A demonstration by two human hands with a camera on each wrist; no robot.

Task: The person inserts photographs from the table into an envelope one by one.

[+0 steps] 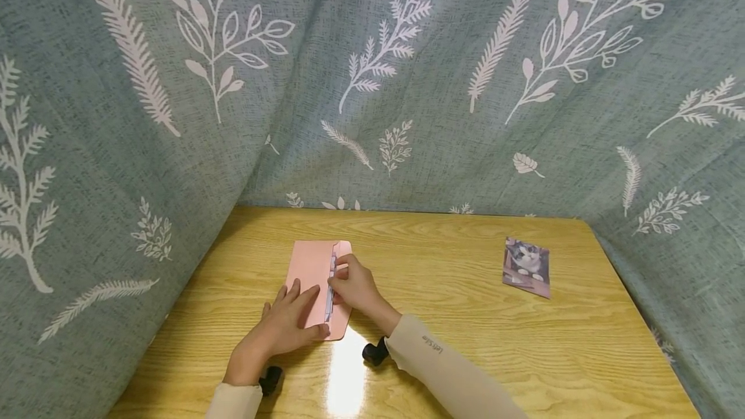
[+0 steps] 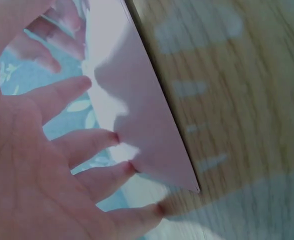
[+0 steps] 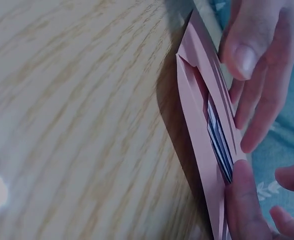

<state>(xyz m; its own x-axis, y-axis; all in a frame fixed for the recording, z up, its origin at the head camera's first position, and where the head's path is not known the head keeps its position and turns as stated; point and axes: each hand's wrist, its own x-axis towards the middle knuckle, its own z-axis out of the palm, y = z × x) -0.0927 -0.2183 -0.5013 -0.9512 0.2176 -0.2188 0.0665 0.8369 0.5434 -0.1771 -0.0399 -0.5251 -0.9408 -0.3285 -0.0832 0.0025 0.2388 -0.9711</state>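
A pink envelope (image 1: 306, 264) lies on the table with its long opening and flap toward the right. Thin printed sheets (image 3: 218, 142) show their edges inside the opening; what is printed on them is hidden. My left hand (image 1: 290, 322) rests on the envelope with its fingers spread and its thumb near the lower corner. At the opening, my right hand (image 1: 357, 286) touches the envelope and the sheets' edges with a digit. In the right wrist view its other visible fingers (image 3: 292, 176) stand apart from the paper, with a gap between.
A photo of a cat (image 1: 526, 267) lies on the wooden table (image 1: 442, 257) to the right. A patterned curtain (image 1: 372, 167) hangs around the back and sides. Black devices (image 1: 375, 351) sit at both wrists.
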